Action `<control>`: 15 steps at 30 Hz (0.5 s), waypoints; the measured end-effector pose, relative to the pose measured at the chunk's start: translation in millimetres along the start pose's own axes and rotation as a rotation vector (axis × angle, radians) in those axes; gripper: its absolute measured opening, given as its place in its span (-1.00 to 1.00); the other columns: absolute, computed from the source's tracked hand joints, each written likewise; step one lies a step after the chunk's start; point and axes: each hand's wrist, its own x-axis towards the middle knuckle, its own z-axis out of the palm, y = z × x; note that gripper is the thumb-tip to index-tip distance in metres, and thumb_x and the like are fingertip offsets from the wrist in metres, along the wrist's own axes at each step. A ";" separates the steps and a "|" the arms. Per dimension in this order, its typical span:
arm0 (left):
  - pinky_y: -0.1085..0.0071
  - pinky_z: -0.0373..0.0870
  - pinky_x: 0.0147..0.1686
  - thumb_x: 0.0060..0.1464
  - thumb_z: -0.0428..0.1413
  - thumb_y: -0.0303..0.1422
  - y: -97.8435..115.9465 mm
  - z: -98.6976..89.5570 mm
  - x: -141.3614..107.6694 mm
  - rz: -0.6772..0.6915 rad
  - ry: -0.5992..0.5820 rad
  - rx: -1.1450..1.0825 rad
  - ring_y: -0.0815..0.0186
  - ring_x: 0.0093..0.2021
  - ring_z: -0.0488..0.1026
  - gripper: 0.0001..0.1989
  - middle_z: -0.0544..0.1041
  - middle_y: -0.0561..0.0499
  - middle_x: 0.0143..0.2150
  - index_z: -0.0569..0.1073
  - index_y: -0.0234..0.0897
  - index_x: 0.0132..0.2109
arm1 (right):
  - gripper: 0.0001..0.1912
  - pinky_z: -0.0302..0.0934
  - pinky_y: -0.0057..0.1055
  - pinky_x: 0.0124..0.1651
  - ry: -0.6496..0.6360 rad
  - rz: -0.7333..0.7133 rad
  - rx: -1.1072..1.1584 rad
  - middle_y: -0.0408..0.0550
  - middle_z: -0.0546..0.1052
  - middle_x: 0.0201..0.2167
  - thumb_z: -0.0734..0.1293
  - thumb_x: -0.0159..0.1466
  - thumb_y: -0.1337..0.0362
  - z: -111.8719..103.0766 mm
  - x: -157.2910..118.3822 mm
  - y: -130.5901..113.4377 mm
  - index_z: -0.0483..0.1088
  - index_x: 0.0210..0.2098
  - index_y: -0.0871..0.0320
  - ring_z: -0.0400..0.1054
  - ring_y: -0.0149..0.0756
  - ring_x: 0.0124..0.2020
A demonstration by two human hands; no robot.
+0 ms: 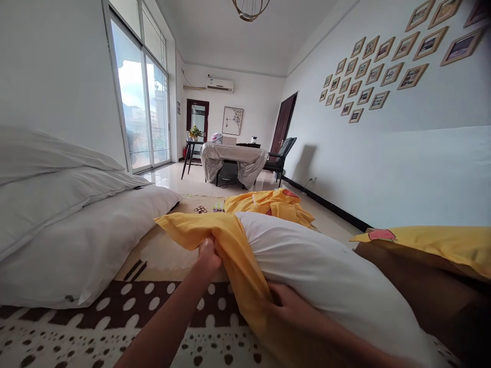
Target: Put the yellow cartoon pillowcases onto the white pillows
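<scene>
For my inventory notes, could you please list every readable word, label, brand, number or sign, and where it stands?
No text is readable.
Air conditioner: markings too small to read.
Wall panel by the window: too small.
Framed pictures: too small.
Yellow cover, white pillow: none visible.

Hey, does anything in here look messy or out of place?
Mainly the yellow fabric heap beyond the white pillow: it lies crumpled rather than folded. I see nothing plainly spilled or damaged.
</scene>
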 end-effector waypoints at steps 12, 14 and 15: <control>0.35 0.50 -0.33 0.14 0.12 -0.41 -22.1 -105.6 -38.4 -0.126 0.220 0.081 0.28 -0.40 0.51 -0.82 0.54 -0.08 -0.26 0.44 -0.29 -0.08 | -0.42 0.18 -0.25 0.14 -0.283 0.108 0.271 -0.01 0.43 0.09 0.37 0.15 0.13 -22.5 -24.8 -21.2 0.33 0.14 0.13 0.31 -0.09 0.08; 0.27 0.52 -0.30 0.10 0.17 -0.37 -23.7 -109.6 -44.0 -0.170 0.199 0.111 0.23 -0.39 0.53 -0.80 0.55 -0.12 -0.25 0.44 -0.32 -0.11 | -0.45 0.18 -0.29 0.11 -0.255 0.166 0.217 -0.03 0.45 0.06 0.38 0.10 0.20 -12.8 -21.8 -29.2 0.37 0.10 0.11 0.31 -0.09 0.07; 0.25 0.52 -0.29 0.09 0.19 -0.36 -24.3 -110.4 -46.1 -0.181 0.185 0.121 0.21 -0.38 0.54 -0.79 0.56 -0.13 -0.24 0.44 -0.33 -0.12 | -0.48 0.20 -0.30 0.07 -0.252 0.196 0.175 -0.04 0.47 0.02 0.38 0.07 0.24 -7.1 -18.3 -33.2 0.40 0.06 0.11 0.32 -0.08 0.04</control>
